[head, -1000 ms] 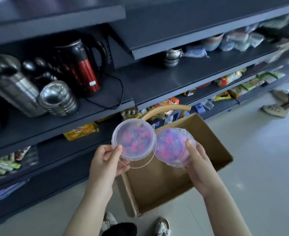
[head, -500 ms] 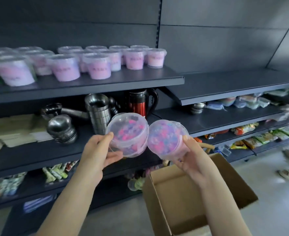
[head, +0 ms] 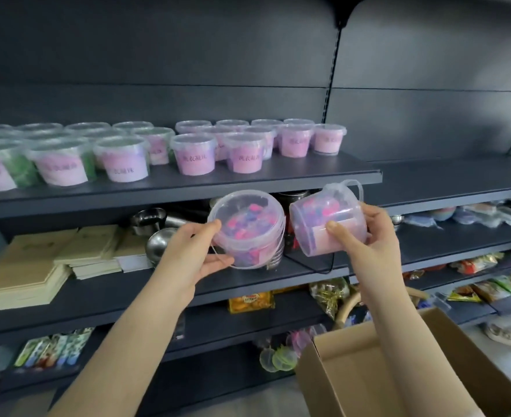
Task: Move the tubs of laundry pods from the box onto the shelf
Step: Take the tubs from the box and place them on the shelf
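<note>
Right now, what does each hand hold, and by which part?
Left hand grips one pod tub by its side wall; right hand grips another tub around its labelled side.

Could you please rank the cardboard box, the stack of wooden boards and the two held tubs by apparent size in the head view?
1. Cardboard box, though nearest the camera.
2. Stack of wooden boards.
3. Left-hand tub and right-hand tub: alike, unranked.

This is a small shop. A long dark metal shelving unit (head: 266, 176) with several levels fills the wall. At ten o'clock stand many identical labelled tubs (head: 192, 155) in rows. At nine o'clock lie stacked flat wooden boards (head: 37, 260), with steel pots (head: 149, 219) beside them. At four o'clock snack packets (head: 485, 288) lie in a line. At five o'clock an open cardboard box (head: 410, 371) stands on the floor.
</note>
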Demonstrator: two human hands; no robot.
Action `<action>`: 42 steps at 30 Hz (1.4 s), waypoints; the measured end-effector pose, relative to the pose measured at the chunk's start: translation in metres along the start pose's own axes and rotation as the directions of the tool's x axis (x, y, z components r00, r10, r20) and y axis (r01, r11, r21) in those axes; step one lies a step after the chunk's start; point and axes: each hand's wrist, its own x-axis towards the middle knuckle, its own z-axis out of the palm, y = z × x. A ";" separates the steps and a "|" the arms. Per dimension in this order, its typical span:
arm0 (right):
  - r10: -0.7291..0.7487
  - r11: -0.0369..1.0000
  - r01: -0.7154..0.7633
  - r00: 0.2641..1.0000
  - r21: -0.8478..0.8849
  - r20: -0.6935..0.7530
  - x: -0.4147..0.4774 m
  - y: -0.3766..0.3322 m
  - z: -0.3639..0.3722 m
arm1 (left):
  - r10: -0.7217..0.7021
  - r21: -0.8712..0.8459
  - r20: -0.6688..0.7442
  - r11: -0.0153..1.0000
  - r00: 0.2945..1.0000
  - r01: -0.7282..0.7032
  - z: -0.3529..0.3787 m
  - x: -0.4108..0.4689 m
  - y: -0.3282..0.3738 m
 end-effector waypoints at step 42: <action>-0.246 0.721 0.397 0.913 -0.568 0.326 0.279 0.059 0.099 | 0.074 0.047 -0.068 0.996 0.995 -0.071 0.041 0.174 0.071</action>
